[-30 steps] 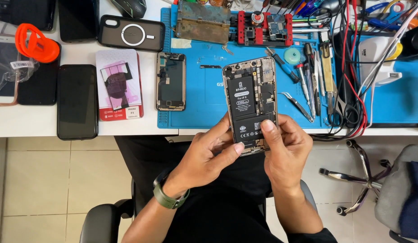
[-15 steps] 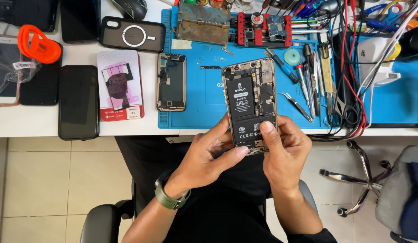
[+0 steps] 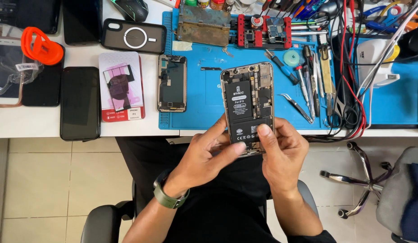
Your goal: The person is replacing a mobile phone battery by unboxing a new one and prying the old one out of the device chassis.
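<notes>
I hold an opened phone body (image 3: 247, 101) upright over the table's front edge, its black battery and circuit boards facing me. My left hand (image 3: 204, 157), with a green watch on the wrist, grips the phone's lower left side, thumb pressing on the lower part of the battery. My right hand (image 3: 281, 155) holds the lower right corner, its thumb also on the battery's bottom. A detached screen panel (image 3: 172, 83) lies on the blue work mat (image 3: 204, 96) to the left.
Tweezers and screwdrivers (image 3: 308, 85) lie right of the phone, beside tangled cables (image 3: 348, 90). A red board holder (image 3: 262, 31) sits at the back. A pink parts package (image 3: 121, 85), black phones (image 3: 79, 102), a phone case (image 3: 133, 36) and an orange suction cup (image 3: 40, 45) lie left. A chair base (image 3: 353, 175) stands at right.
The view has shifted slightly; the phone and both hands stay in nearly the same pose, thumbs still pressing the battery's lower end.
</notes>
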